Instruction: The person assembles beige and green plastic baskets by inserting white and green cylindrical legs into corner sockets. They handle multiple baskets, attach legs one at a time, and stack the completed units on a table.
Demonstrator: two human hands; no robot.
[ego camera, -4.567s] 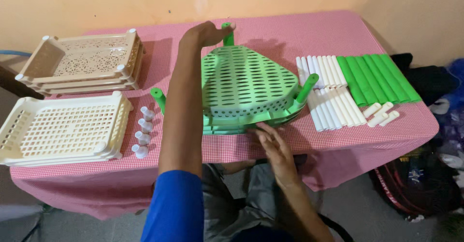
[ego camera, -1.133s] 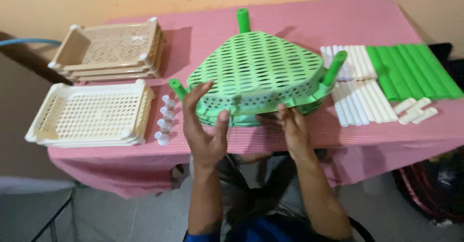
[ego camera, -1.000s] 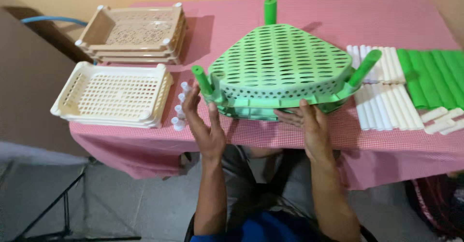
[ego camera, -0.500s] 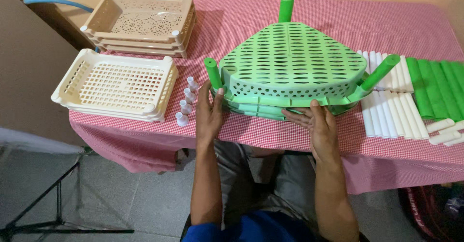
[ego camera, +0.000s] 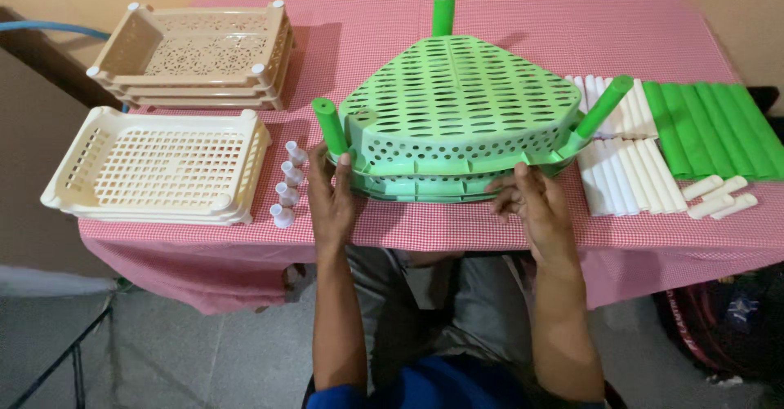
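- Head camera looks down on a pink checked table (ego camera: 490,229), both hands at the near edge of a stack of green trays (ego camera: 457,107) lying in the middle of it.
- Left hand (ego camera: 329,205) — fingers up against the stack's left corner, just under a green post (ego camera: 330,126); its grip is loose and open, touching but not closed round anything.
- Right hand (ego camera: 539,205) has its fingers curled under the stack's front rim, a partial hold on the trays and not a full clamp.
- Three green posts are already seated in the top tray's corners, so that stage looks done.
- Left to go, by the look of it — green tubes (ego camera: 706,127), white tubes (ego camera: 616,164) and short white pegs (ego camera: 717,197) lie unused on the right.
- Four small white caps (ego camera: 287,183) sit beside a cream tray stack (ego camera: 155,164); a beige tray stack (ego camera: 192,54) lies behind it, both untouched.
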